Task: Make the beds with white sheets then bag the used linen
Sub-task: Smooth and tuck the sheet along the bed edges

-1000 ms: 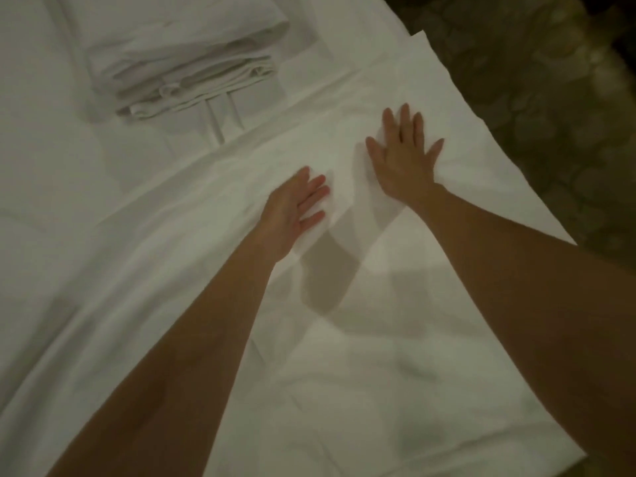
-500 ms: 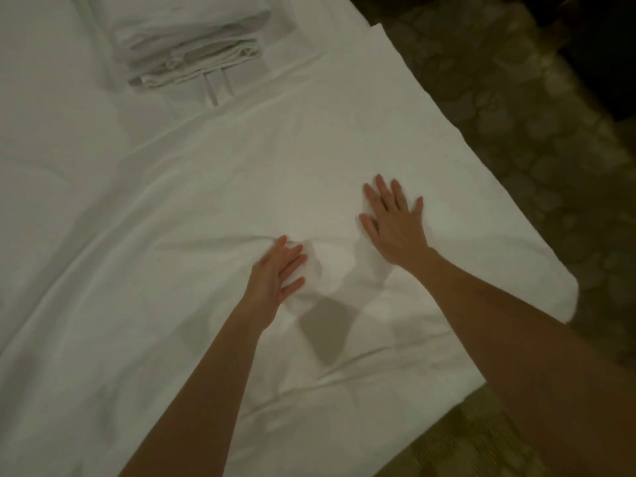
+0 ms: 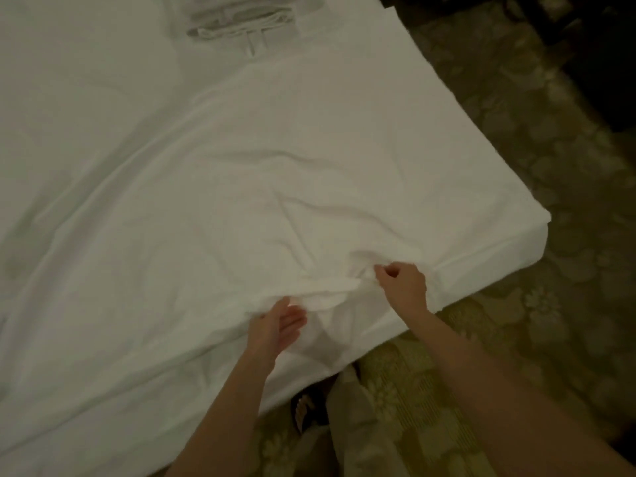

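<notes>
White sheet point(image 3: 261, 173) spread across the bed, filling the left and centre of the frame, rucked into ridges near the lower centre; right hand point(image 3: 402, 285) curled, pinching a bunched fold close to the bed's near edge, probably to draw slack toward the corner; left hand point(image 3: 277, 325) just beside it, lower and to the left, fingers fairly straight against the cloth, seemingly steadying the fold rather than gripping. Folded linen point(image 3: 237, 27) stacked at the top of the frame, well apart, likely kept ready. Patterned carpet point(image 3: 537, 321) along the right and bottom; dim room; dark shoe point(image 3: 306, 407) at bottom centre.
</notes>
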`<control>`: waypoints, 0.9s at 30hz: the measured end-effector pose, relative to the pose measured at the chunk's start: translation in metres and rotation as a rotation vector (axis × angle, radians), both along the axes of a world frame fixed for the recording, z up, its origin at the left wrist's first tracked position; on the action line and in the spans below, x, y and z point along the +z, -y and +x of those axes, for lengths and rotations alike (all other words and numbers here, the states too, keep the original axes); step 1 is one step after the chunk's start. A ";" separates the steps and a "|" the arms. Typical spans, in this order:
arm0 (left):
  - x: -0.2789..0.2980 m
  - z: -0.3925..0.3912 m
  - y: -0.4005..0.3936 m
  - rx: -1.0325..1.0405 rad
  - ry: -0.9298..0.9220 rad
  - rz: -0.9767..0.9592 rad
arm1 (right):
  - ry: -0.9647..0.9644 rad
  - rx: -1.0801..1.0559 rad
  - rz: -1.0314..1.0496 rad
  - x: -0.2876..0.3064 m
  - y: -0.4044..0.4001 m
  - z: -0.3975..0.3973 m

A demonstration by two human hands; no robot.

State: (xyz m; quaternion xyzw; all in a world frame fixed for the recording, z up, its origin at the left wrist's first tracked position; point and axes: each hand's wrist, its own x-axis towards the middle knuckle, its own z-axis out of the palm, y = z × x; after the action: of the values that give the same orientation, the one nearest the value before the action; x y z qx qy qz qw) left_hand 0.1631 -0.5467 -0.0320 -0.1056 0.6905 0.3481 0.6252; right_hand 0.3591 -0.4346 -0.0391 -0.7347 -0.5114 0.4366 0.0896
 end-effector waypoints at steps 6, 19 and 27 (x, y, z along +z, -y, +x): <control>0.002 -0.012 0.010 0.389 0.029 0.020 | -0.516 -0.723 -0.427 -0.003 0.026 -0.021; -0.007 0.032 0.059 0.620 0.071 0.104 | -0.662 -0.785 -0.318 -0.004 0.007 0.030; -0.008 0.025 0.020 0.497 -0.126 0.071 | -0.382 -0.405 -0.325 0.000 -0.003 0.031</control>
State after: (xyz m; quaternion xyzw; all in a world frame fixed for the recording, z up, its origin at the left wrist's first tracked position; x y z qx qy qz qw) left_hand 0.1878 -0.5667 -0.0402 -0.2282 0.6683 0.5209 0.4796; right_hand 0.3904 -0.4312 -0.0389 -0.7312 -0.2522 0.6157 0.1507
